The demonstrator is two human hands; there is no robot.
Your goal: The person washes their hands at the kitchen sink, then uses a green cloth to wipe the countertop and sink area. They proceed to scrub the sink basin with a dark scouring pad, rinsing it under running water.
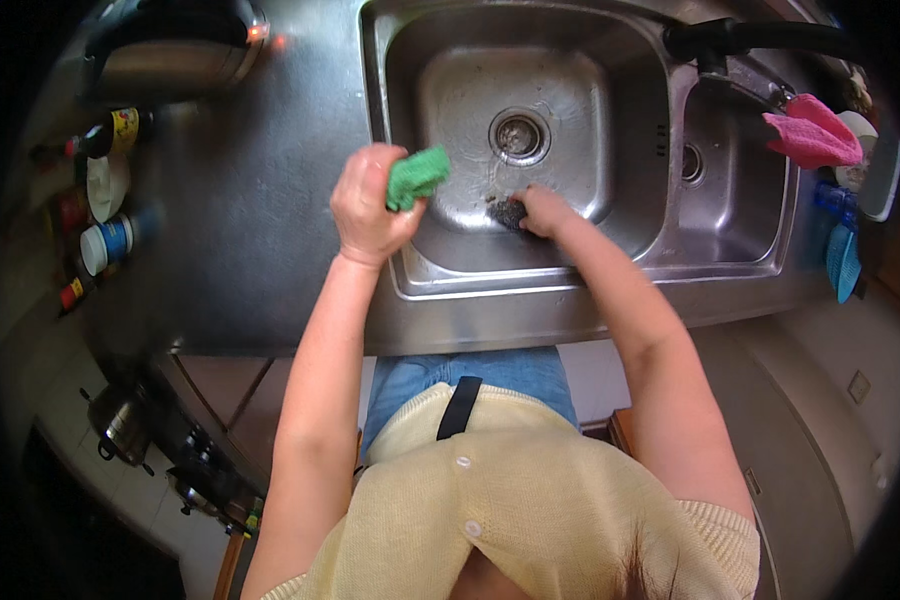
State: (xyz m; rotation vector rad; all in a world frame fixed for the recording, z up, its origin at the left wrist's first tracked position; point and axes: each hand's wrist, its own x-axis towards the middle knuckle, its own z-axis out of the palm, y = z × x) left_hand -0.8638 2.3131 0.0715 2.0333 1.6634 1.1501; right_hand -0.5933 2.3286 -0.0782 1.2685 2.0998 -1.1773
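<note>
Over the left rim of the large stainless steel sink basin (465, 112), my left hand (371, 202) grips a bunched green cloth (418, 178). My right hand (544, 211) is down inside the same basin, its fingers on a dark scouring pad (506, 213), which looks like metal wool. The pad lies at the near side of the basin floor, below the round drain strainer (520, 136). Small dark bits and some water are on the basin floor. My right palm is hidden from the camera.
A smaller basin (739, 180) adjoins on the right, under a black faucet (757, 37). A pink cloth (817, 131) and a blue brush (842, 259) are at the far right. An electric kettle (172, 56), bottles and a white-lidded jar (105, 246) stand on the left.
</note>
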